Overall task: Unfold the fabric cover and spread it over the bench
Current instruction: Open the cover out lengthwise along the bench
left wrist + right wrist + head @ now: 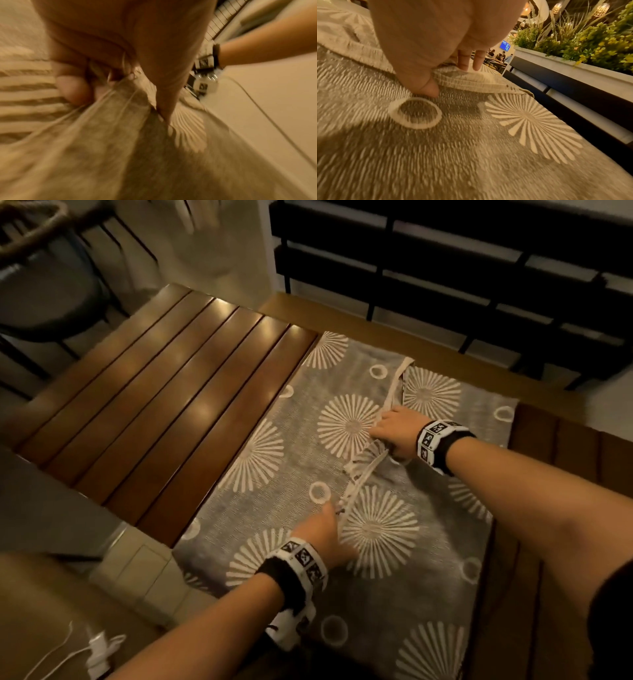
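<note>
— Grey fabric cover (301,412), patterned with pale sunbursts and rings, is laid still partly folded on the slatted wooden desk (164,392).
— And the grips?
— Its pale folded edge is pinched by the left hand (323,534) near the middle; the same edge is clutched farther along by the right hand (394,433).

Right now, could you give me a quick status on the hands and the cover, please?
Left hand and right hand both gripping the folded edge. Fabric cover partly unfolded; bench slats beyond still bare. Nothing in the way.
</note>
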